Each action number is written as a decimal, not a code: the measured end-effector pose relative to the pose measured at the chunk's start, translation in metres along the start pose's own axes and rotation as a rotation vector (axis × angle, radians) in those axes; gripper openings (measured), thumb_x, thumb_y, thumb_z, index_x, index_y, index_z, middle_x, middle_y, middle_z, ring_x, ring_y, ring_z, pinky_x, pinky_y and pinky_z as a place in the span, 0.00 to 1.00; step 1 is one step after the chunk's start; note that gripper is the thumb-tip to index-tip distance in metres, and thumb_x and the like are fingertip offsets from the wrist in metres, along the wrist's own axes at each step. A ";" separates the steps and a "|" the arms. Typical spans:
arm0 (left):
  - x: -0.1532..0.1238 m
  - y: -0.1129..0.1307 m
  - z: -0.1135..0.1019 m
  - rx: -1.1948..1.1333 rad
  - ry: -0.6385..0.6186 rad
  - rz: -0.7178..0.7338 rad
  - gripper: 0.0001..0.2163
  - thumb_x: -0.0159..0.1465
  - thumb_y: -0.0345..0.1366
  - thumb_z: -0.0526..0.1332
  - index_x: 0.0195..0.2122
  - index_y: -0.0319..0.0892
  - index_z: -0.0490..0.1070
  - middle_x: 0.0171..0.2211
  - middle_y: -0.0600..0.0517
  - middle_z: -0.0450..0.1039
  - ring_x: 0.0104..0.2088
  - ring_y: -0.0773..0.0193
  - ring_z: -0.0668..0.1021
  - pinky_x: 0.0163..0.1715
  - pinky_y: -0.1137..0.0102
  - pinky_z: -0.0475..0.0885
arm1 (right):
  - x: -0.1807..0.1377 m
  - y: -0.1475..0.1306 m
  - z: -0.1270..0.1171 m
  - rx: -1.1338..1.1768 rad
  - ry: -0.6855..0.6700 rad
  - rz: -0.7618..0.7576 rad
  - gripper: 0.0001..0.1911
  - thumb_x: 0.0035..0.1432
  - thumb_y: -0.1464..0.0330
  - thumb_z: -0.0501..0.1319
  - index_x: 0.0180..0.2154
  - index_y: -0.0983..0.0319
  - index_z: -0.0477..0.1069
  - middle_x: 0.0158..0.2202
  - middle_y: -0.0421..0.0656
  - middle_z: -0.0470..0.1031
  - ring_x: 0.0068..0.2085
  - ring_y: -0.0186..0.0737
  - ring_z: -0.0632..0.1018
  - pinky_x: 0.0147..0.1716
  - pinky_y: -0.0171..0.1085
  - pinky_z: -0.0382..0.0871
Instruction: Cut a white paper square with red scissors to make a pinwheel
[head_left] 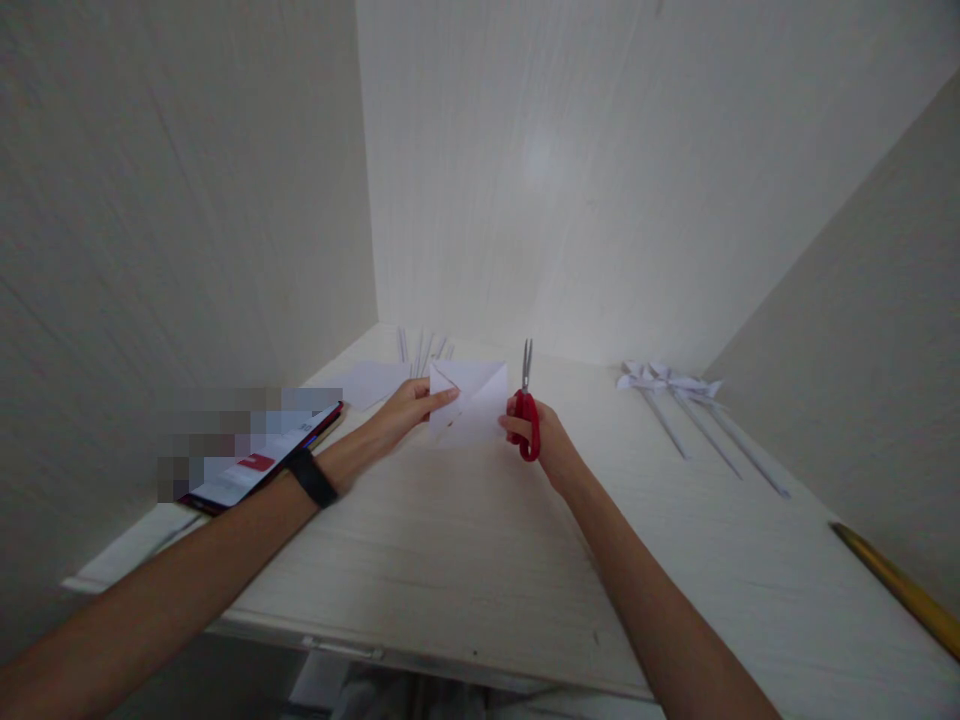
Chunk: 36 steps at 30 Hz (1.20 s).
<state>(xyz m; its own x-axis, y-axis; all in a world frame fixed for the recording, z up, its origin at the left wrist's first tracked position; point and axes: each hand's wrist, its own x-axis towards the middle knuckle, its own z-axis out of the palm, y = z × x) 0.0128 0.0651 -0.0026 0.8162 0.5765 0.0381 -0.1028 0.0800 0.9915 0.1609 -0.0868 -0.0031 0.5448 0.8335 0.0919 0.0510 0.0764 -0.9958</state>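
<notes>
My left hand point(420, 400) pinches the left side of a white sheet of paper point(480, 405), its thumb on the face of the sheet. Crease or cut lines run diagonally from the sheet's upper corners. In my right hand point(546, 430) is a pair of scissors point(529, 400) with red handles, blades pointing up and nearly together. The right fingertips also reach the sheet's right edge; whether they grip it I cannot tell. The paper is held up above the white table point(450, 540).
A tablet-like device point(262, 465) with a lit screen lies at the left. Behind the left hand are another white sheet point(371, 382) and several thin paper sticks point(426, 350). Paper pinwheels point(664, 380) on sticks lie at the right, near a yellow strip point(896, 585). Walls enclose three sides.
</notes>
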 end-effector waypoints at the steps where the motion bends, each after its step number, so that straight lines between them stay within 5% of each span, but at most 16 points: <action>1: 0.000 0.000 0.000 0.001 0.000 0.002 0.22 0.46 0.49 0.74 0.36 0.38 0.77 0.34 0.47 0.81 0.31 0.61 0.79 0.35 0.67 0.72 | 0.000 0.000 0.000 0.002 -0.002 0.001 0.16 0.39 0.64 0.69 0.29 0.61 0.66 0.24 0.36 0.66 0.23 0.32 0.68 0.24 0.34 0.61; 8: -0.001 0.000 -0.002 0.039 -0.017 0.007 0.23 0.47 0.46 0.73 0.41 0.37 0.78 0.40 0.44 0.81 0.37 0.56 0.81 0.42 0.65 0.73 | -0.004 -0.003 0.003 -0.022 -0.077 -0.019 0.16 0.41 0.63 0.70 0.30 0.61 0.67 0.24 0.36 0.67 0.24 0.32 0.68 0.25 0.34 0.62; 17: -0.001 0.005 -0.006 0.285 -0.095 0.022 0.19 0.46 0.45 0.72 0.35 0.38 0.79 0.32 0.45 0.81 0.29 0.57 0.79 0.29 0.68 0.73 | -0.002 -0.006 0.001 -0.013 -0.041 -0.097 0.19 0.47 0.54 0.67 0.31 0.61 0.67 0.23 0.37 0.68 0.25 0.33 0.69 0.27 0.34 0.62; 27: 0.001 0.002 -0.006 0.287 -0.200 -0.004 0.15 0.49 0.42 0.70 0.35 0.38 0.79 0.34 0.45 0.80 0.31 0.56 0.80 0.32 0.68 0.71 | -0.003 -0.002 0.001 -0.049 0.027 -0.071 0.15 0.45 0.60 0.66 0.30 0.60 0.64 0.20 0.35 0.66 0.22 0.32 0.66 0.24 0.33 0.58; 36: 0.004 0.005 -0.013 0.308 -0.068 0.043 0.18 0.49 0.42 0.71 0.38 0.39 0.78 0.36 0.46 0.81 0.33 0.57 0.79 0.33 0.68 0.72 | -0.005 -0.001 0.002 -0.091 -0.063 -0.016 0.14 0.45 0.60 0.66 0.28 0.61 0.65 0.21 0.36 0.67 0.22 0.32 0.67 0.21 0.32 0.56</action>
<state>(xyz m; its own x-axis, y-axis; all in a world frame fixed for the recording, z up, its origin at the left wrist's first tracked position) 0.0083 0.0781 0.0014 0.8522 0.5172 0.0787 0.0305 -0.1993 0.9795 0.1564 -0.0906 -0.0022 0.4900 0.8654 0.1051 0.1368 0.0427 -0.9897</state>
